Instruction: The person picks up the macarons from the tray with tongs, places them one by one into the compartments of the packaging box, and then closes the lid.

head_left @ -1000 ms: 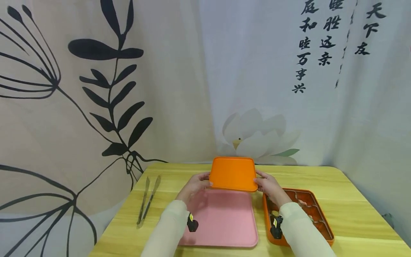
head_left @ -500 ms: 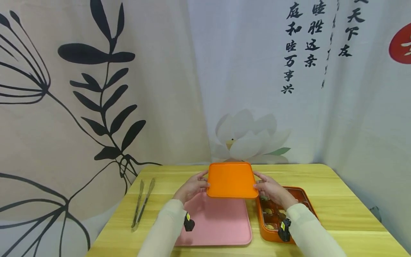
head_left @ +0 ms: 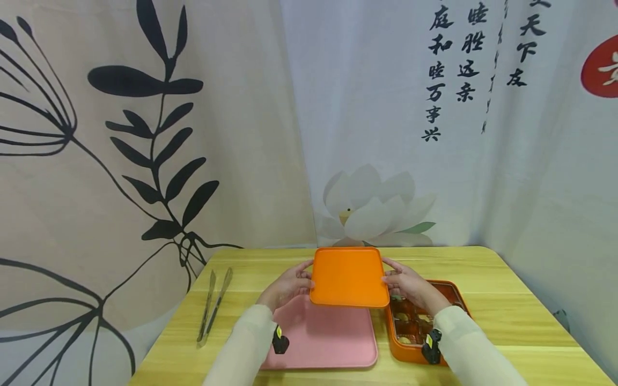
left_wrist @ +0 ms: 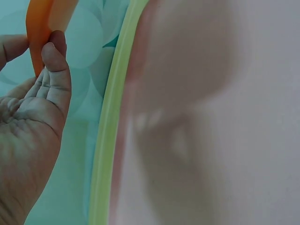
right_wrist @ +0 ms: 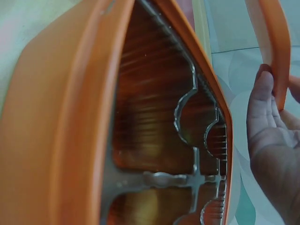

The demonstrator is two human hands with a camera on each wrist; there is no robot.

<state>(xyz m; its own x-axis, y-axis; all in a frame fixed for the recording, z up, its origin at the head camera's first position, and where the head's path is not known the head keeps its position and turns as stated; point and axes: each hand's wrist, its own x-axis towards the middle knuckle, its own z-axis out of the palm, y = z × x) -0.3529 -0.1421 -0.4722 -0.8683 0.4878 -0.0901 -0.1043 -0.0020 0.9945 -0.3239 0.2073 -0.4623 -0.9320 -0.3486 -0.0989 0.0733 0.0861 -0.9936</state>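
A flat orange lid with rounded corners is held up above the far part of a pink tray. My left hand pinches its left edge; in the left wrist view, fingertips and thumb meet on the rim of the lid. On the opposite edge my right hand pinches likewise, and the right wrist view shows its fingers on the lid. Under my right forearm stands an open orange box, partly hidden. Inside the box are clear dividers and compartments, with small items that I cannot identify.
Metal tongs lie to the left of the pink tray on the wooden table. Behind the table hangs a printed curtain with plants and lettering.
The lid has come down and a little nearer, its flat face showing taller, with both hands still pinching it. My head view has turned slightly to the right.
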